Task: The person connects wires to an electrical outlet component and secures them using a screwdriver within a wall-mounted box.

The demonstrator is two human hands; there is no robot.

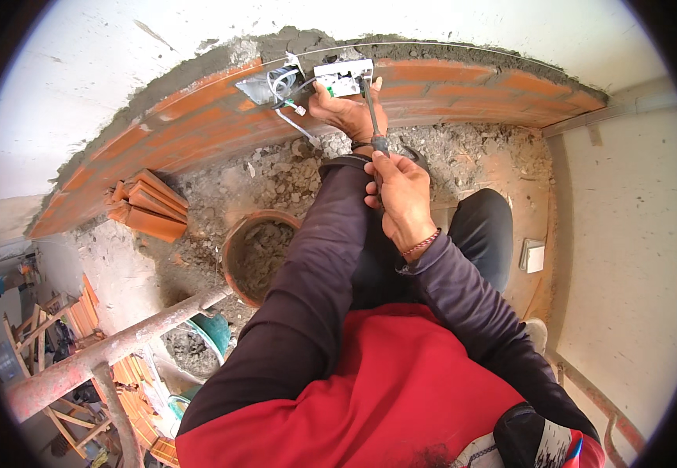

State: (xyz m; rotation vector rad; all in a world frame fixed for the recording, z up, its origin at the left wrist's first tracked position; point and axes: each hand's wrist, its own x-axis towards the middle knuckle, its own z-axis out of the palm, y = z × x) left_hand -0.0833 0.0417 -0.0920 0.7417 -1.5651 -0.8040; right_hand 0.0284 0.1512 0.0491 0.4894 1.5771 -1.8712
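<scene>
The socket module (344, 77) is a small white rectangular block with a flat face and a bit of green at its lower left corner. It sits against the red brick wall (463, 86), close to the wall's upper edge, just under the grey mortar line, and right beside a metal wall box (259, 87) set into the bricks. Thin white and grey wires (291, 105) come out of the box and run to the module.

The left hand (346, 113) is closed around the lower side of the module and holds it at the wall. The right hand (402, 199) is closed on the handle of a screwdriver (373, 117); its dark shaft goes up to the right edge of the module. The two hands are near each other, with the right one below the left.

Under the wall there is a ledge with grey rubble (463, 152), and a white cover plate (532, 255) lies at the right edge of this ledge. A round clay-coloured bucket (254, 251) with mortar stands lower left of the arms.

The tip of the screwdriver is too small to make out, so I cannot tell if it touches a screw. The left fingers hide the bottom of the module. The back of the module is not visible.
</scene>
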